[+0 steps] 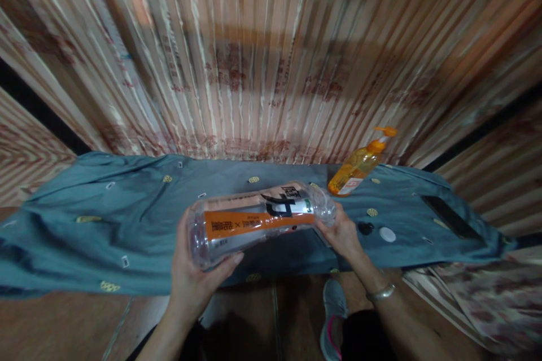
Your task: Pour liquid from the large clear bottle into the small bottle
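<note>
A large clear plastic bottle (258,220) with an orange label lies sideways in the air above the cloth-covered table. Its broad base end is gripped by my left hand (197,276), thumb along the near side. My right hand (341,231) closes around the narrower neck end, so the mouth is partly hidden. Whether anything is inside the bottle I cannot make out. Beyond my right hand stands a pump bottle (355,169) of amber liquid with an orange pump head. A white round cap (387,234) and a small black object (365,228) lie right of my right hand.
A blue-green cloth (144,208) with small yellow and white prints covers the table. Toward its right end lies a dark flat rectangular thing (451,216). Pleated patterned sheeting (254,67) hangs close behind the table. A shoe (334,316) shows on the floor below.
</note>
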Action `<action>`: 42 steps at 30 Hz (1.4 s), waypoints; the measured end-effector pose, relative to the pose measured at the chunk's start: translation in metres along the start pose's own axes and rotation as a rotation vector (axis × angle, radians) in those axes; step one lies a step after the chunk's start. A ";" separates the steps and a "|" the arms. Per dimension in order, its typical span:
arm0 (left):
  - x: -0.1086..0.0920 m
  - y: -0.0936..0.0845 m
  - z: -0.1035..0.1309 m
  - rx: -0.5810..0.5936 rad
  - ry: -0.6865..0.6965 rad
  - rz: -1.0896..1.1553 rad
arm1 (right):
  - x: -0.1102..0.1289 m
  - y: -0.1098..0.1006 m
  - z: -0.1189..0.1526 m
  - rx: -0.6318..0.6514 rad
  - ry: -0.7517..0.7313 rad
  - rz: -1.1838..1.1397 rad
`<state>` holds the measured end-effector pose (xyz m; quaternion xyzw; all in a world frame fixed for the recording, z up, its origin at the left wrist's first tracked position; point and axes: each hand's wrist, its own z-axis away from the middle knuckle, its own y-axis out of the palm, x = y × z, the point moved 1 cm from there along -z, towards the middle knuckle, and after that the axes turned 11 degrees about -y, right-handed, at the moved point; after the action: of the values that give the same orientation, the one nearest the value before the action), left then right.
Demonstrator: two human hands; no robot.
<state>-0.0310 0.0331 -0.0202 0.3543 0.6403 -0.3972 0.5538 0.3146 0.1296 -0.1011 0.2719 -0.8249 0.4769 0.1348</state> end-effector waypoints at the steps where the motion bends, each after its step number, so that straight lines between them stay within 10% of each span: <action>1: -0.001 0.002 0.001 -0.024 -0.008 0.024 | -0.001 0.000 0.000 0.000 0.002 0.006; 42: -0.012 0.014 0.017 -0.069 -0.068 0.062 | 0.009 -0.007 -0.003 0.058 0.114 -0.108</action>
<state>-0.0098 0.0234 -0.0109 0.3409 0.6231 -0.3693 0.5992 0.3112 0.1260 -0.0901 0.2920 -0.7860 0.5072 0.1992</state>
